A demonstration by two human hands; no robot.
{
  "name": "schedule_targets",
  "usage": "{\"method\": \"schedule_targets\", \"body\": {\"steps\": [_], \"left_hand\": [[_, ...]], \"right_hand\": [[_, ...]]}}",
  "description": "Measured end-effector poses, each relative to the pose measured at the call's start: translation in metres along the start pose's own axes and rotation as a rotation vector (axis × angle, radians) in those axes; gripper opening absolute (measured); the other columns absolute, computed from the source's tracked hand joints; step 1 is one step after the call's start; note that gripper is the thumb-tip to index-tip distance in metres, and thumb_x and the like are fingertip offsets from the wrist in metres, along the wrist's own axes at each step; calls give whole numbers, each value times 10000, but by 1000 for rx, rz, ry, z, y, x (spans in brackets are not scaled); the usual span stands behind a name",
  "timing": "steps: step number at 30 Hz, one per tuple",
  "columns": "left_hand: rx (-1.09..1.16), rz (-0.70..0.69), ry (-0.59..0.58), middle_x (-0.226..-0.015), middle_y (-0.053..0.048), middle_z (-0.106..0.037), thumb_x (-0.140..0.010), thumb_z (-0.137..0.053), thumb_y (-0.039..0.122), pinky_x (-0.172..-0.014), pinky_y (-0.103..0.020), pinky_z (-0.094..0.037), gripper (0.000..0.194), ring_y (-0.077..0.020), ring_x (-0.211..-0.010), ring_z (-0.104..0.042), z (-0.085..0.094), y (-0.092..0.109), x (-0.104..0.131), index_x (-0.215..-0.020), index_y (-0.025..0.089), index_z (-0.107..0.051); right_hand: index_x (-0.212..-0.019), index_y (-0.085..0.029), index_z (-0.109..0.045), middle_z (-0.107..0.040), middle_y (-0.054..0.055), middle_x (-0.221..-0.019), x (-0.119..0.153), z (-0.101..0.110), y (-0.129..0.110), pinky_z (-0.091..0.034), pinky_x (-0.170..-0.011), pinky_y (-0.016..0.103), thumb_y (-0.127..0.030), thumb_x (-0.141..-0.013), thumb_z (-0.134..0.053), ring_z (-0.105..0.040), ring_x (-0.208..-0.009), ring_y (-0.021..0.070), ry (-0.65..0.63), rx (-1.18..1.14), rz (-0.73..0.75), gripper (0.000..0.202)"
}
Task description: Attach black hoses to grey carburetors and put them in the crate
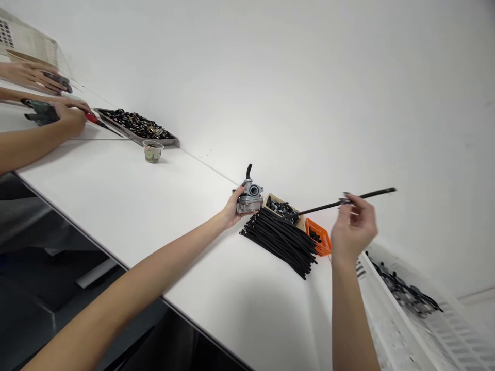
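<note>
My left hand (233, 207) grips a grey metal carburetor (249, 198), with a short black rubber piece standing up from its top. Between the fingertips of my right hand (355, 226) is a long thin black hose (323, 207), raised above the table and slanting up to the right. Below both hands lies a bundle of similar black hoses (282, 239), side by side. Just behind the bundle sits a pale box (270, 196) of small dark parts. An orange basket (323, 250) with small black pieces stands to its right.
A white crate (406, 330) holding more carburetors (412, 296) is at the right. Farther left on the table (116, 190) are a clear cup (153, 152) of small discs and a tray (176, 142) of small black parts. Another person's hands (69, 116) work there with red-handled pliers (93, 118).
</note>
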State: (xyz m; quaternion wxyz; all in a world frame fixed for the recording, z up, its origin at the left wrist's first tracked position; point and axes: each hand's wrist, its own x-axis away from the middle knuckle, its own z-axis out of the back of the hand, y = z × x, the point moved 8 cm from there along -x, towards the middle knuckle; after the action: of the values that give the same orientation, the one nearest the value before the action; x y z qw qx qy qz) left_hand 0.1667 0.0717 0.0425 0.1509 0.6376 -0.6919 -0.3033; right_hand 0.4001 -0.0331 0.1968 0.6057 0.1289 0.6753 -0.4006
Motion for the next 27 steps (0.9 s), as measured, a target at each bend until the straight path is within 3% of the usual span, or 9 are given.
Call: {"method": "schedule_targets", "body": {"steps": [4, 8, 11, 14, 16, 19, 23, 27], "left_hand": [[-16, -15, 73, -940, -124, -711, -773, -585, 487, -593, -293, -578, 459, -222, -791, -693, 4, 4, 2, -1020, 104, -630], [6, -58, 81, -922, -107, -718, -757, -616, 464, -595, -297, -586, 445, -224, -784, -697, -8, 14, 4, -1028, 111, -624], [70, -111, 53, -913, -87, -721, -744, -631, 491, -591, -275, -586, 462, -215, -809, -697, -39, 28, 0, -1041, 138, -616], [38, -183, 6, -867, -67, -722, -733, -637, 504, -593, -275, -584, 466, -212, -799, -695, -87, 42, -6, -1035, 149, -623], [-20, -250, 1, -849, -53, -722, -729, -645, 498, -619, -275, -581, 447, -204, -794, -693, -118, 49, -7, -1021, 160, -635], [-84, -332, 8, -897, -35, -716, -715, -658, 505, -662, -282, -578, 421, -205, -841, -688, -153, 52, -2, -991, 189, -647], [-189, -355, 102, -926, -29, -699, -697, -691, 486, -687, -295, -576, 402, -219, -884, -677, -166, 49, 12, -987, 213, -638], [-281, -359, 99, -1013, -19, -668, -694, -712, 457, -680, -304, -581, 391, -225, -922, -658, -167, 51, 27, -1011, 246, -622]], "right_hand": [[-1161, -203, -570, -671, 59, -1027, -16, 21, 20, -482, -686, 302, -220, -809, -521, -634, -879, 172, 208, -304, -128, 356], [-1012, -172, -621, -710, 53, -886, -7, 6, 49, -479, -618, 270, -314, -758, -639, -641, -703, 135, 167, -505, -356, 292], [-871, -161, -607, -681, 6, -652, 3, -17, 52, -474, -569, 258, -383, -736, -678, -607, -561, 119, 25, -653, -454, 269], [-824, -179, -566, -624, -35, -553, 7, -35, 41, -476, -550, 244, -401, -752, -678, -595, -524, 117, -134, -744, -493, 259], [-794, -188, -544, -602, -46, -554, 7, -37, 34, -475, -530, 233, -411, -773, -661, -582, -509, 110, -183, -776, -514, 252], [-750, -193, -509, -598, -46, -615, 1, -24, 23, -468, -506, 216, -422, -794, -639, -569, -501, 91, -152, -805, -506, 267], [-741, -198, -475, -635, -32, -683, -9, -6, 7, -484, -529, 222, -418, -815, -618, -580, -493, 86, -111, -847, -512, 273], [-781, -201, -481, -685, -4, -754, -8, -3, -6, -502, -580, 227, -377, -827, -620, -635, -559, 101, -151, -964, -581, 229]]}}
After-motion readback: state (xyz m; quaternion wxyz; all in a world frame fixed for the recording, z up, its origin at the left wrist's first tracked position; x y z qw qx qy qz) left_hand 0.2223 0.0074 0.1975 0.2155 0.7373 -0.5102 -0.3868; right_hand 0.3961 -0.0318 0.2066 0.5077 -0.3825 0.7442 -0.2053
